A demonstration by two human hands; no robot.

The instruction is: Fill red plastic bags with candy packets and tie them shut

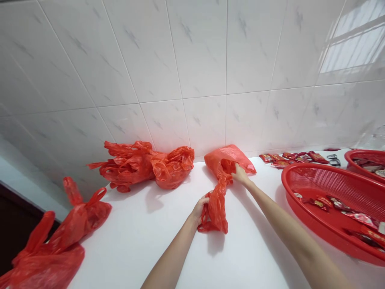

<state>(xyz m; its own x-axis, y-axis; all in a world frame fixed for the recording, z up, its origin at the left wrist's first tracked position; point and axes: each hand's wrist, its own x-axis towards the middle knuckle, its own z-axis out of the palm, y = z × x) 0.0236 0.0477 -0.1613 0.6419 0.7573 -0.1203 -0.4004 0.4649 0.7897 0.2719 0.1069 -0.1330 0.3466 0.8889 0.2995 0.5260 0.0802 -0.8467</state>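
The red plastic bag, resting on the white worktop, is gripped by the closed left hand and closed right hand; excessive pulling may tear the thin film, or a slipped grip may drop it against the nearby red basket.

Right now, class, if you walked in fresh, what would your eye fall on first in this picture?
First comes the red plastic bag, stretched between the left hand and right hand at the centre of the white counter. Behind it, more red bags heap against the tiled wall; at right, a red basket holds small red packets.
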